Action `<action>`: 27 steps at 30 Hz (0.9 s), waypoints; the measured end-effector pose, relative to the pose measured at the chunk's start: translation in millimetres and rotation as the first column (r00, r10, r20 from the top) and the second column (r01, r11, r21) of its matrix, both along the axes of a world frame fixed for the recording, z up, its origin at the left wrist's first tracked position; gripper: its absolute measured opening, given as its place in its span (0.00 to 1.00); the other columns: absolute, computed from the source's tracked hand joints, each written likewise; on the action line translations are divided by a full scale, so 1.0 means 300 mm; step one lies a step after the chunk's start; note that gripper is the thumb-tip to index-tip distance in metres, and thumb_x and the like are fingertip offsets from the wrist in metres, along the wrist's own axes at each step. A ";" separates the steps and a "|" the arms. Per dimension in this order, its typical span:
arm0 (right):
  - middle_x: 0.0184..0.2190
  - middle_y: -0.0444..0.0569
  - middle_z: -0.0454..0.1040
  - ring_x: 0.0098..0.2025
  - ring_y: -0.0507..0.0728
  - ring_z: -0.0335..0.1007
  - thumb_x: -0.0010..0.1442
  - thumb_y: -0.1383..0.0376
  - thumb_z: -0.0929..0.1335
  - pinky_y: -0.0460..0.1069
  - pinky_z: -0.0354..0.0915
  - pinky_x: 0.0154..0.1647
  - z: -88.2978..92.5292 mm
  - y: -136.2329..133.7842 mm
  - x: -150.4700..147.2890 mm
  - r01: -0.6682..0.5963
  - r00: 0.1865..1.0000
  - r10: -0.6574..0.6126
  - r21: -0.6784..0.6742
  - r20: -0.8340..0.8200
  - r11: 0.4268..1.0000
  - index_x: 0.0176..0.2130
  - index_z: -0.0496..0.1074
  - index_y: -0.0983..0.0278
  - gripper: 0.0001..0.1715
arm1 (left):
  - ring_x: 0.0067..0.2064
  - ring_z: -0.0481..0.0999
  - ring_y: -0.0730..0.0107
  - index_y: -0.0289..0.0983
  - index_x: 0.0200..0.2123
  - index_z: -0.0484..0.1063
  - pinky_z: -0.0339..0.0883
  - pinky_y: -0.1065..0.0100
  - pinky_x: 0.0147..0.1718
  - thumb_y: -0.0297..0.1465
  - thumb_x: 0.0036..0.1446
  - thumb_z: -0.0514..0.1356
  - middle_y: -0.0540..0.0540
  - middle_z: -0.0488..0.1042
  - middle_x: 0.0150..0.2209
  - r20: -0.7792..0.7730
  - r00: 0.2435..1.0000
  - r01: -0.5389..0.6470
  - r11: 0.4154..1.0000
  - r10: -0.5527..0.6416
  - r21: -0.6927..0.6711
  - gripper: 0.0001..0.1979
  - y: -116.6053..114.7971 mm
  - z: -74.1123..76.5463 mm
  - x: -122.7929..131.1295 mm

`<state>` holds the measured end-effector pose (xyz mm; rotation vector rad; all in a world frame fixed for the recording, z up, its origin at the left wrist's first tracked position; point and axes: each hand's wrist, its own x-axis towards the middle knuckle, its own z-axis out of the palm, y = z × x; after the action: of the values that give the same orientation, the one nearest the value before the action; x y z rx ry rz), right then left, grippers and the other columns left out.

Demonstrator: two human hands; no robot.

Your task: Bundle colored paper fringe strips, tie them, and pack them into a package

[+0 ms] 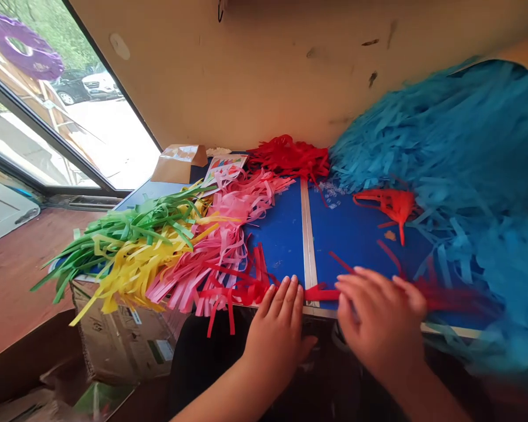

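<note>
A red fringed strip (246, 290) lies along the front edge of the blue table (281, 234). My left hand (281, 328) lies flat with its fingers stretched out, pressing on the strip near the table's middle. Just to the right, my right hand (378, 322) is over the strip, its fingers bent and slightly blurred; what is under them is hidden. Beyond it the strip's red fringe (457, 299) runs on to the right, smeared by motion. An orange-red bundle (393, 202) rests behind my right hand.
Green (136, 223), yellow (145, 264) and pink fringes (229, 217) cover the table's left side. A red bundle (290, 157) sits at the back. Large blue fringes (457, 140) fill the right. A cardboard box (118, 340) stands below left, near a window (70, 99).
</note>
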<state>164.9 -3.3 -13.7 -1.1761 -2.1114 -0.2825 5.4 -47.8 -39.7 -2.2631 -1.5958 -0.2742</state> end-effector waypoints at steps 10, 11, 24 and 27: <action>0.54 0.60 0.65 0.57 0.63 0.58 0.61 0.49 0.57 0.60 0.46 0.58 -0.130 -0.060 -0.009 -0.137 0.960 0.148 -0.062 0.237 0.989 0.53 0.64 0.73 0.34 | 0.58 0.63 0.62 0.32 0.55 0.64 0.57 0.63 0.52 0.46 0.59 0.47 0.43 0.64 0.57 -0.022 0.999 0.049 0.999 -0.049 0.004 0.29 0.003 -0.001 -0.019; 0.55 0.60 0.65 0.57 0.63 0.59 0.62 0.50 0.57 0.60 0.45 0.59 -0.129 -0.053 0.013 -0.130 0.954 0.139 -0.051 0.265 0.990 0.54 0.64 0.73 0.34 | 0.58 0.63 0.61 0.32 0.55 0.64 0.57 0.63 0.52 0.47 0.59 0.47 0.43 0.63 0.58 -0.020 0.999 0.045 0.999 -0.045 -0.012 0.30 0.002 0.004 -0.017; 0.51 0.62 0.68 0.52 0.71 0.63 0.55 0.50 0.65 0.68 0.50 0.52 -0.101 -0.035 0.106 0.124 0.932 -0.186 0.210 0.312 0.970 0.43 0.73 0.68 0.26 | 0.56 0.66 0.61 0.34 0.53 0.66 0.59 0.63 0.51 0.46 0.58 0.51 0.44 0.66 0.56 0.031 0.999 0.030 0.999 -0.029 -0.039 0.27 0.013 0.024 -0.010; 0.47 0.52 0.73 0.48 0.63 0.68 0.57 0.57 0.66 0.62 0.48 0.55 -0.096 -0.011 0.099 -0.080 0.959 0.019 0.207 0.284 0.975 0.44 0.73 0.61 0.17 | 0.53 0.69 0.63 0.36 0.49 0.69 0.60 0.64 0.49 0.42 0.60 0.51 0.46 0.70 0.53 0.075 0.995 0.068 0.998 -0.066 -0.013 0.21 0.020 0.046 -0.027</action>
<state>194.5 -6.5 -42.6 -0.9992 -2.2792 -0.6737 -2.6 -41.7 -26.1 -2.3473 -1.5657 -0.3691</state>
